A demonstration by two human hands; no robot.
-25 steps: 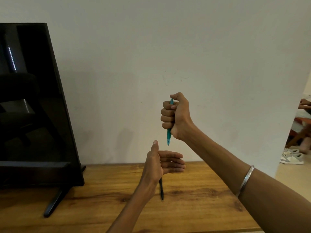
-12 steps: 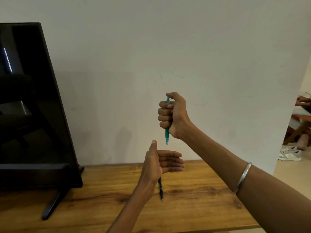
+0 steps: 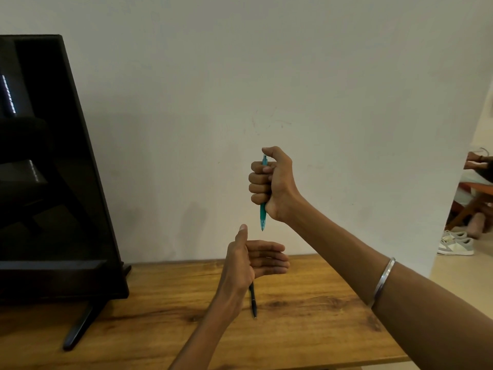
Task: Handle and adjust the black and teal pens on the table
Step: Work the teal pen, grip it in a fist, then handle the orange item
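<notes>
Upright, slim teal pen (image 3: 263, 213) fisted in right hand (image 3: 272, 182); left hand (image 3: 250, 259) fingers straight

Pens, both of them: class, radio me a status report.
Right hand fisted round teal pen, upright, tip down. Left hand open, fingers straight, over black pen; whether the pen is held, cannot tell. Nothing in the way.

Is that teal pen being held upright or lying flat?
Upright. The right hand grips the teal pen in a fist, tip pointing straight down above the left hand, well clear of the table.
</notes>
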